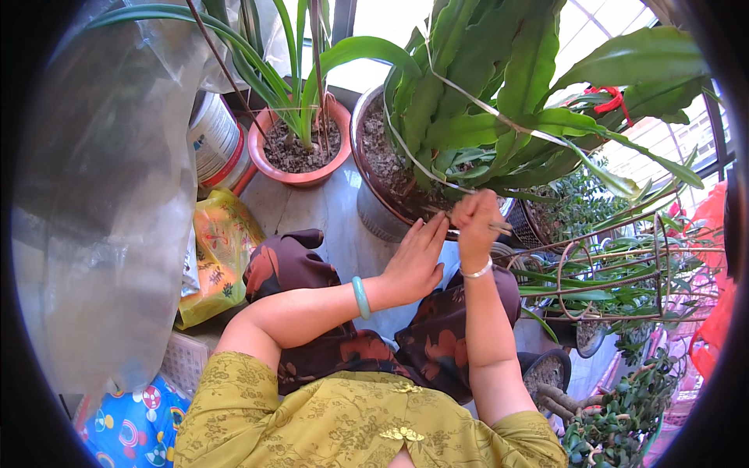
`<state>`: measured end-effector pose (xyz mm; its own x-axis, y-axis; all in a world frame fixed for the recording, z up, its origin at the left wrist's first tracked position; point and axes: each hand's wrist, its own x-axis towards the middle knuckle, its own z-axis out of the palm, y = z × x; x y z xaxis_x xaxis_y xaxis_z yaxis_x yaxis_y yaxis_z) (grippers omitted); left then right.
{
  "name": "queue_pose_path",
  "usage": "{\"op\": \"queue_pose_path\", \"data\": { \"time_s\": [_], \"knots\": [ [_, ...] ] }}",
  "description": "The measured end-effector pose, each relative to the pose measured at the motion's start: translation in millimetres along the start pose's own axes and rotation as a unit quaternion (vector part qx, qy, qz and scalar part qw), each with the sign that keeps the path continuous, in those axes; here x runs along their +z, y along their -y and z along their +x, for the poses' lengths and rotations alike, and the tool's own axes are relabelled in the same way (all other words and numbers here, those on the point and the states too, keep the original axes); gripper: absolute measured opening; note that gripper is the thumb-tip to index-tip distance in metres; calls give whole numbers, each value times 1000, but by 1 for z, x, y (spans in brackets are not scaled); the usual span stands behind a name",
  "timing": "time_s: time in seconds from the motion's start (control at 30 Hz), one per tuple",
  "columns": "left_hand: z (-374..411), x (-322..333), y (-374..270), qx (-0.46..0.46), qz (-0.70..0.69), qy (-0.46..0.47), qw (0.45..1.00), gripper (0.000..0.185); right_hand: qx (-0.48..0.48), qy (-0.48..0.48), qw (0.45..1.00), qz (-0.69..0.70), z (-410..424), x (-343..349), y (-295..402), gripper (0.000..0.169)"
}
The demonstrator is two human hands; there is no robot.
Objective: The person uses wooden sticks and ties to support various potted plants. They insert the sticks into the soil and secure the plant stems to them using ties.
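My right hand (475,219) is closed around a thin wooden stick (500,227) over the near rim of a large dark glazed pot (380,196). The stick's other end reaches down towards the soil (380,140). Flat beside it, my left hand (414,257) has its fingers stretched out at the rim, their tips near the stick; it grips nothing that I can see. A big leafy cactus with broad, wavy green stems (468,111) grows in this pot, and a pale tie (430,169) runs around its stems.
An orange clay pot (261,158) with a strap-leaved plant stands left of the big pot, beside a white bucket (213,140) and a yellow plastic bag (219,251). Clear plastic sheeting (111,222) hangs at far left. Wire hoops (658,263) and more potted plants stand at right.
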<state>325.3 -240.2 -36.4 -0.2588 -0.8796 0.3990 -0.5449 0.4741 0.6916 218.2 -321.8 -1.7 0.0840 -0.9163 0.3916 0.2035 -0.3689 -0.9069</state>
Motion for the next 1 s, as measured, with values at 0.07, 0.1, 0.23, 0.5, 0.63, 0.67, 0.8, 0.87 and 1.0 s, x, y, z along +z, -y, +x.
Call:
{"op": "queue_pose_path", "data": {
  "time_s": [0.07, 0.1, 0.23, 0.5, 0.63, 0.67, 0.8, 0.87, 1.0],
  "knots": [
    [0, 2, 2, 8, -8, -1, 1000, 74, 26, -5, 999, 32, 1, -6, 23, 41],
    [-2, 3, 0, 13, -16, 1, 1000, 74, 29, -3, 998, 47, -1, -8, 34, 41],
    [-8, -12, -14, 44, -27, -33, 998, 75, -42, 55, 991, 112, 3, 4, 60, 42],
    [-2, -7, 2, 45, 4, -19, 999, 78, 100, 20, 995, 12, 16, 11, 4, 43],
    [-3, 2, -8, 57, -44, 16, 997, 78, 59, 21, 998, -17, 8, 2, 36, 43],
    [-5, 2, -9, 64, -40, 17, 997, 78, 46, 19, 999, -4, 10, 1, 45, 43],
    [-13, 0, -10, 59, -38, -5, 998, 78, 32, 50, 995, 86, 12, 10, 69, 42],
    [-10, 2, -13, 40, -70, -13, 997, 78, 18, 45, 997, -64, 0, 10, 16, 41],
    [-3, 2, -7, 18, -84, -3, 996, 78, 30, 90, 981, -167, 11, 8, 8, 41]
  ]
}}
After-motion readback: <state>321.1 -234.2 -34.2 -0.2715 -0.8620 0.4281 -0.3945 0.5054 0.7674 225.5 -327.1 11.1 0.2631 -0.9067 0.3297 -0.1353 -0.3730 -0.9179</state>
